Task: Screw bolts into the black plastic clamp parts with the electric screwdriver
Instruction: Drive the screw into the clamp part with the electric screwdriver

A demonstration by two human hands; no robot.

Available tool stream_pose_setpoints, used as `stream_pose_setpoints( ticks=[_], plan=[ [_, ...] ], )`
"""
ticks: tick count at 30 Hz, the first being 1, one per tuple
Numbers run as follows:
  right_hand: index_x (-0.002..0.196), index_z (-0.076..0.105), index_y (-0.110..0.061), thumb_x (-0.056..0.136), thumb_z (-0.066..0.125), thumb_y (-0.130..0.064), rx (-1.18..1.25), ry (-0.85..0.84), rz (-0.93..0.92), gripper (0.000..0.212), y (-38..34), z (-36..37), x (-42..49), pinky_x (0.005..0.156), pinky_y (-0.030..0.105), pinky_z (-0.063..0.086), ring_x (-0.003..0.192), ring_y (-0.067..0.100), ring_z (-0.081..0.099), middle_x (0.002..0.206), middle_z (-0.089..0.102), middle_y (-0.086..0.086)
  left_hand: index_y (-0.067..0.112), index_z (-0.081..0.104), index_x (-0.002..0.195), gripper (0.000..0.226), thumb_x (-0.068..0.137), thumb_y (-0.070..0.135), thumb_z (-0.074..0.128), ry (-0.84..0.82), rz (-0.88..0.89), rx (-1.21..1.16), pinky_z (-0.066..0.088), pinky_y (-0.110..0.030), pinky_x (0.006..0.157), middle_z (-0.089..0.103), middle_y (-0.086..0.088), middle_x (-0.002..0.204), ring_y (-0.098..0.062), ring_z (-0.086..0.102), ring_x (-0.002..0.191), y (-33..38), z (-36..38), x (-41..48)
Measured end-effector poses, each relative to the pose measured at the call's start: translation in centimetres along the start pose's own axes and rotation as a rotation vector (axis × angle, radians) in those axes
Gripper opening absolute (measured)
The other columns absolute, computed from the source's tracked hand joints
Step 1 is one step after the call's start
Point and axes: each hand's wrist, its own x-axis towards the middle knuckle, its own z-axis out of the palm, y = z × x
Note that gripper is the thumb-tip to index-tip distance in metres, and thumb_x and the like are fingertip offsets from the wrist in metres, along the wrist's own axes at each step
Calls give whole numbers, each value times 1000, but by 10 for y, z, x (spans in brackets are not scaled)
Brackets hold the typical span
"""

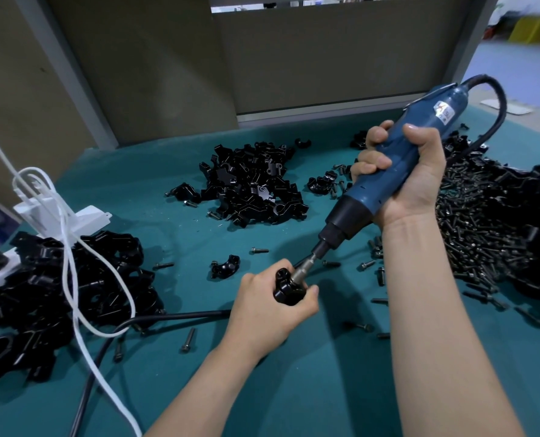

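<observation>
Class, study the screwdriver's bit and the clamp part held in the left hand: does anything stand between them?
Nothing visible does. The right hand grips the electric screwdriver, and its bit meets the clamp part that the left hand holds. The left thumb lies beside the bit, not across it.

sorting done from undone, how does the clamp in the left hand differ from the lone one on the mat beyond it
The held clamp is gripped in the left hand with the electric screwdriver bit on it; the lone clamp lies untouched on the teal mat. The lone clamp shows its open arch; the held clamp is partly hidden by fingers. Both are glossy black.
</observation>
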Motion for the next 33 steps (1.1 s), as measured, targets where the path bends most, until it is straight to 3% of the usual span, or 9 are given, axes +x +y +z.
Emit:
stream_pose_setpoints(
  ticks=[9, 12, 15, 18, 21, 24, 28, 33],
  plan=[
    [85, 51, -14, 86, 42, -22, -28, -10, -4, 12, 1, 6, -2, 45, 18, 42, 43, 5, 45, 73, 54, -5, 15, 49, 66, 42, 67, 54, 65, 24, -37, -50, 52, -51, 58, 60, -19, 58, -37, 57, 56, -3, 0, 1],
    [84, 51, -14, 85, 42, -23, -44, -17, 3, 12, 1, 8, -2, 45, 18, 41, 43, 5, 44, 72, 54, -5, 24, 49, 76, 39, 65, 58, 66, 10, -55, -46, 53, -51, 63, 62, -16, 64, -35, 60, 63, -4, 0, -1],
    [83, 50, -15, 82, 44, -23, -48, -30, 6, 11, 0, 10, -1, 44, 19, 41, 43, 5, 44, 71, 53, -5, 43, 44, 93, 44, 60, 64, 65, -14, -106, -29, 55, -42, 70, 66, -12, 74, -23, 60, 82, -7, -1, -2],
    [83, 50, -15, 82, 44, -23, -55, -28, 9, 11, -1, 10, -2, 44, 19, 41, 43, 5, 43, 71, 53, -5, 47, 42, 96, 47, 59, 68, 63, -31, -129, -13, 51, -29, 68, 67, -10, 78, -8, 54, 86, -9, -1, -2],
    [83, 51, -14, 75, 57, -18, -49, -28, 20, 12, -1, 10, -3, 43, 20, 41, 42, 6, 44, 70, 54, -4, 43, 44, 91, 44, 59, 66, 64, -57, -134, -33, 47, -26, 60, 68, -9, 75, -1, 52, 79, -5, -2, -2],
    [85, 52, -12, 49, 84, -13, 85, -145, 9, 48, 0, 9, -3, 42, 21, 43, 42, 9, 46, 71, 55, -2, 31, 46, 77, 31, 65, 51, 67, -88, -121, -335, 43, -23, 45, 64, -6, 56, -19, 51, 52, 0, -8, 2],
    [88, 54, -9, 50, 87, -11, 177, -290, -13, 51, 0, 9, -2, 42, 22, 44, 40, 12, 48, 72, 57, 1, 15, 46, 83, 42, 66, 49, 63, -289, -253, -662, 21, -12, 37, 53, -6, 45, -12, 28, 39, 0, -15, 6],
    [88, 54, -8, 51, 86, -5, 248, -286, -17, 49, -6, 5, -5, 42, 23, 45, 40, 13, 49, 74, 59, 3, 18, 54, 82, 34, 68, 49, 62, -467, -272, -701, 19, -10, 38, 51, -4, 45, -10, 24, 37, 1, -20, 9]
  ],
)
